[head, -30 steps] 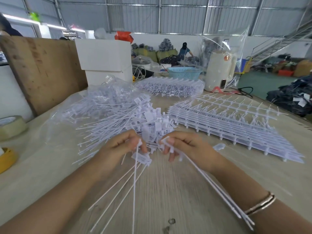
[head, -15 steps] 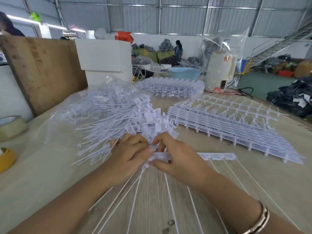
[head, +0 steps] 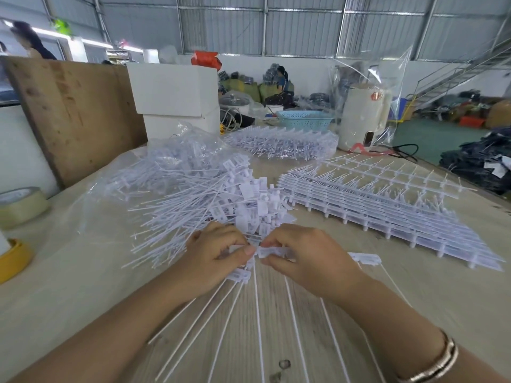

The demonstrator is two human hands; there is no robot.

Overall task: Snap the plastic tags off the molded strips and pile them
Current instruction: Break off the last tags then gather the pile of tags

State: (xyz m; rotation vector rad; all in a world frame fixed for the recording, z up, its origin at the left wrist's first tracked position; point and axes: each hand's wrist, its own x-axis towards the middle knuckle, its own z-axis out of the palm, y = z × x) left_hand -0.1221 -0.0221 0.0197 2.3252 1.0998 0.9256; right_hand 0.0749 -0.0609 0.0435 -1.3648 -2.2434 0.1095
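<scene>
Your left hand grips a bunch of freed tags, and your right hand pinches the strip, thumbs nearly touching. The pile lies at twelve o'clock. Twist unevenly and a thin tail may snap; loosen your left grip and the bunch may scatter.

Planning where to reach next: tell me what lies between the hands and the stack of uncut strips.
Head view: bare tabletop separates the right hand from the stack of strips; only the held strip's end juts into it.
</scene>
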